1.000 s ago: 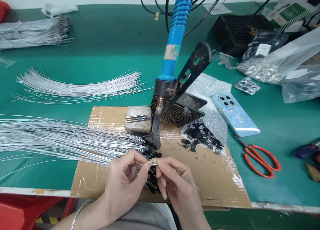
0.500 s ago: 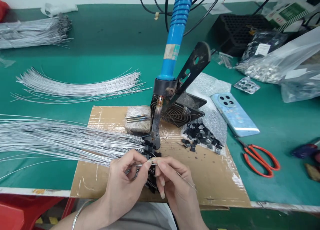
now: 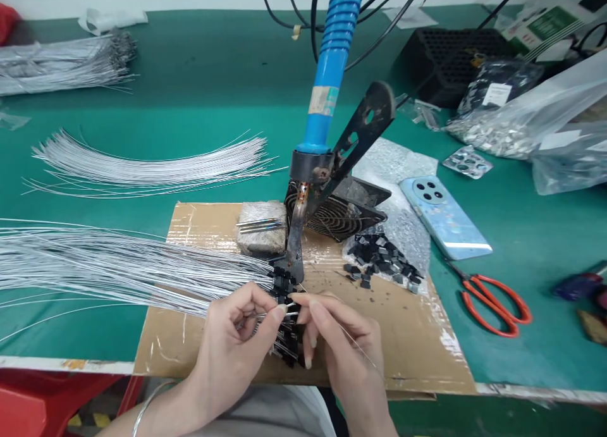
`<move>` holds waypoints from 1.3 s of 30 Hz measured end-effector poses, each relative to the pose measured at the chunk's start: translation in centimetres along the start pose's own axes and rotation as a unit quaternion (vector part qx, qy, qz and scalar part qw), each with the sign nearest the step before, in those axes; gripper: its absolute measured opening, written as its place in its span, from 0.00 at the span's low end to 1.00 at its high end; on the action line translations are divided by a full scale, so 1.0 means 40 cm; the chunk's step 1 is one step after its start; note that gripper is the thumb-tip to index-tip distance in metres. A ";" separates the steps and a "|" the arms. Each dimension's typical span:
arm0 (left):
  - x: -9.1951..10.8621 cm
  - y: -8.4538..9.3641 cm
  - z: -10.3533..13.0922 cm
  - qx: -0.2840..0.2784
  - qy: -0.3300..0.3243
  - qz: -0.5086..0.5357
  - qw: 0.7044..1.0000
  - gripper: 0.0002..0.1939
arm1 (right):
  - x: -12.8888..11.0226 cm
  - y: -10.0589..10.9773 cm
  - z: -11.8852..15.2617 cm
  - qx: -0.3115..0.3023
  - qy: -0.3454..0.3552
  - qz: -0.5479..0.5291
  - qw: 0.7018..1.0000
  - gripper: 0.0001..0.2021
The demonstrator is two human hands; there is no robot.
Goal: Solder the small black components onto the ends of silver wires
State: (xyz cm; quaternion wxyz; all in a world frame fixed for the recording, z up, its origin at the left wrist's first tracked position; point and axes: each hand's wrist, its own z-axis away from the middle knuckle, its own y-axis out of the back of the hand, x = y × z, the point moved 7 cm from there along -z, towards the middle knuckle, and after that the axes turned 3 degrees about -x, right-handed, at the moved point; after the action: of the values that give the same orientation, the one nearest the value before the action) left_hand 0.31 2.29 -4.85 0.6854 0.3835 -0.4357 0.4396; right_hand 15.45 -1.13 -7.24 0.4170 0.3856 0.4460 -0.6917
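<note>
My left hand is closed, thumb and forefinger pinching the end of a thin silvery-white wire. Just to its right, my right hand also has its fingertips pinched together, on a fine thin strand that crosses the palm towards the wrist. What lies right at the fingertips is too small to make out. Behind and under both hands lies a bundle of white wires, with small black blocks at their right ends. All this rests on a cardboard sheet.
A blue-handled soldering iron stands in its holder, tip downward, close beyond my hands. Beside it are a pale block and loose black pieces. Rightward lie a phone and red-handled scissors. More wires lie farther back.
My right hand has shifted slightly right, opening a small gap between the two hands' fingertips. My left hand keeps its pinch almost in place.
</note>
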 end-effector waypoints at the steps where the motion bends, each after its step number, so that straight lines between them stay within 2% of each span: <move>1: 0.000 0.001 0.000 -0.001 0.003 -0.001 1.000 0.15 | 0.000 0.002 -0.001 -0.005 0.004 0.000 1.000 0.12; 14: -0.004 0.004 0.005 -0.016 0.010 -0.018 1.000 0.14 | 0.004 -0.001 -0.001 -0.060 0.035 -0.012 0.997 0.15; 19: 0.001 0.005 -0.001 -0.013 0.013 -0.006 1.000 0.13 | 0.006 0.003 -0.002 -0.049 0.029 -0.013 0.998 0.14; 23: 0.009 0.004 -0.004 0.002 0.013 -0.004 1.000 0.13 | 0.013 -0.003 0.001 -0.036 -0.004 -0.025 0.999 0.11; 30: 0.031 0.009 0.002 0.024 -0.049 -0.028 0.998 0.12 | 0.038 -0.014 0.003 -0.029 -0.056 -0.068 0.996 0.07; 35: 0.035 0.013 0.011 0.037 -0.106 -0.078 0.991 0.11 | 0.049 -0.015 0.000 -0.038 -0.056 -0.085 0.994 0.07; 39: 0.041 0.011 0.014 0.052 -0.129 -0.111 0.984 0.11 | 0.043 -0.016 0.006 -0.016 -0.065 -0.087 0.994 0.08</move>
State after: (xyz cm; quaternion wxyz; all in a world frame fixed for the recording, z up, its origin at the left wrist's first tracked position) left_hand 0.13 2.34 -3.08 0.6469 0.5181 -0.4520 0.3298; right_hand 14.22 -1.60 -8.55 0.3894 0.2922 0.4611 -0.7419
